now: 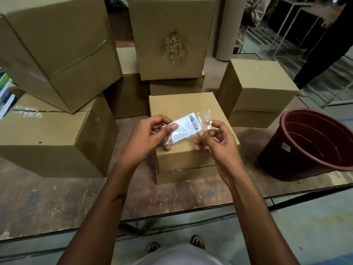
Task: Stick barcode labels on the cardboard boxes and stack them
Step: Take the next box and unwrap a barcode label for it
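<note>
Matt cardboard boxes [183,106], glossy clear-plastic label [188,127], scuffed wooden board [57,197]

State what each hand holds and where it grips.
The left hand pinches the barcode label at its left end; the right hand pinches the clear film at its right end.

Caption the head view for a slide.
Both hands, left and right, pinch a barcode label on clear tape above a small cardboard box, a maroon bucket beside.

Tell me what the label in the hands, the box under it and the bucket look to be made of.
Label: white printed paper on glossy clear film, probably plastic, judging by the glare.
Box: matte brown corrugated cardboard, creased edges.
Bucket: dark red-brown moulded plastic, by its smooth, slightly shiny ribbed wall.
</note>
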Motion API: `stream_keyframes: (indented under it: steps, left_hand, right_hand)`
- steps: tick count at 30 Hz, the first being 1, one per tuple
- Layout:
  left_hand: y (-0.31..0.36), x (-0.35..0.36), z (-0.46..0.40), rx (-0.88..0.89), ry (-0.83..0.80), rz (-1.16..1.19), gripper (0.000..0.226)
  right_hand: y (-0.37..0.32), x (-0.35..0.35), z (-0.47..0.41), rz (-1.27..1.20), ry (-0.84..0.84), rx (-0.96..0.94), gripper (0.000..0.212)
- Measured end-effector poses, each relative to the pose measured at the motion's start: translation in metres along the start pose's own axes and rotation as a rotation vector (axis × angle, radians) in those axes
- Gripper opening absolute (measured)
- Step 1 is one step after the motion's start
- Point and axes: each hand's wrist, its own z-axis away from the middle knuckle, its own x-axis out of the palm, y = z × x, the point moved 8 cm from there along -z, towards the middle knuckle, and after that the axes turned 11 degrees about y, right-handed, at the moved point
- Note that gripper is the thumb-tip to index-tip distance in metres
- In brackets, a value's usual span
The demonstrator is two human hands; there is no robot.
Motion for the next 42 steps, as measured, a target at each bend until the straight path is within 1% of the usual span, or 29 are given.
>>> stream_keyframes:
  steps: [3, 4, 6, 7, 8, 10, 12, 14, 15, 17, 18, 19, 21, 24, 26, 28, 29, 32, 36, 40, 42]
  left_hand:
    - [0.001, 0.007, -0.011, 0.018, -0.156, -0.142, 0.023]
    - [0.003, 0.008, -0.015, 0.047, -0.2, -0.207, 0.023]
    - [0.006, 0.013, -0.021, 0.095, -0.296, -0.349, 0.026]
    - [0.006, 0.017, -0.022, 0.099, -0.356, -0.394, 0.027]
    - [0.007, 0.021, -0.024, 0.103, -0.416, -0.423, 0.026]
    - [0.011, 0.027, -0.027, 0.121, -0.476, -0.451, 0.023]
    - [0.018, 0.027, -0.031, 0.149, -0.447, -0.422, 0.024]
    - [0.025, 0.025, -0.034, 0.181, -0.341, -0.347, 0.028]
    - [0.025, 0.026, -0.034, 0.162, -0.281, -0.262, 0.033]
    - [0.016, 0.034, -0.03, 0.026, -0.169, -0.041, 0.047]
    - [0.009, 0.043, -0.027, -0.041, -0.126, 0.049, 0.05]
    - [0.002, 0.053, -0.023, -0.093, -0.087, 0.113, 0.047]
    - [-0.009, 0.073, -0.016, -0.145, -0.013, 0.176, 0.03]
    - [-0.022, 0.1, -0.009, -0.167, 0.04, 0.199, 0.018]
    - [-0.022, 0.119, -0.012, -0.147, 0.024, 0.144, 0.02]
    - [-0.014, 0.138, -0.016, -0.115, 0.006, 0.086, 0.027]
    - [-0.011, 0.149, -0.018, -0.1, -0.001, 0.067, 0.026]
    - [0.002, 0.185, -0.019, -0.116, -0.013, 0.104, 0.014]
    - [0.007, 0.245, -0.019, -0.174, -0.094, 0.191, 0.028]
    - [0.001, 0.301, -0.017, -0.167, -0.208, 0.155, 0.025]
    - [-0.003, 0.323, -0.019, -0.183, -0.233, 0.145, 0.031]
  right_hand:
    - [-0.008, 0.004, 0.001, 0.008, -0.054, 0.036, 0.031]
    - [-0.012, 0.005, 0.003, -0.001, -0.073, 0.05, 0.033]
    - [-0.018, 0.007, 0.009, -0.007, -0.124, 0.106, 0.047]
    - [-0.02, 0.008, 0.01, 0.05, -0.153, 0.113, 0.05]
    - [-0.023, 0.01, 0.011, 0.142, -0.188, 0.083, 0.049]
    - [-0.026, 0.013, 0.012, 0.331, -0.253, -0.036, 0.036]
    - [-0.026, 0.011, 0.011, 0.392, -0.234, -0.103, 0.023]
    - [-0.022, 0.001, 0.009, 0.274, -0.132, -0.078, 0.019]
    - [-0.021, -0.004, 0.009, 0.195, -0.079, -0.063, 0.02]
    - [-0.016, -0.013, 0.008, 0.086, 0.009, -0.036, 0.021]
    - [-0.013, -0.016, 0.008, 0.043, 0.034, -0.019, 0.021]
    - [-0.009, -0.019, 0.008, 0.009, 0.051, -0.004, 0.021]
    - [-0.006, -0.028, 0.005, -0.049, 0.098, 0.022, 0.021]
    - [-0.006, -0.046, 0.001, -0.072, 0.143, 0.032, 0.032]
    - [-0.008, -0.063, -0.004, -0.002, 0.138, -0.006, 0.033]
    - [-0.013, -0.083, -0.01, 0.067, 0.137, -0.056, 0.031]
    - [-0.016, -0.094, -0.014, 0.072, 0.138, -0.063, 0.029]
    - [-0.025, -0.128, -0.025, -0.014, 0.137, -0.042, 0.027]
    - [-0.034, -0.175, -0.041, -0.065, 0.186, -0.028, 0.024]
    - [-0.042, -0.222, -0.054, -0.026, 0.245, -0.041, 0.014]
    - [-0.045, -0.241, -0.061, -0.007, 0.257, -0.036, 0.012]
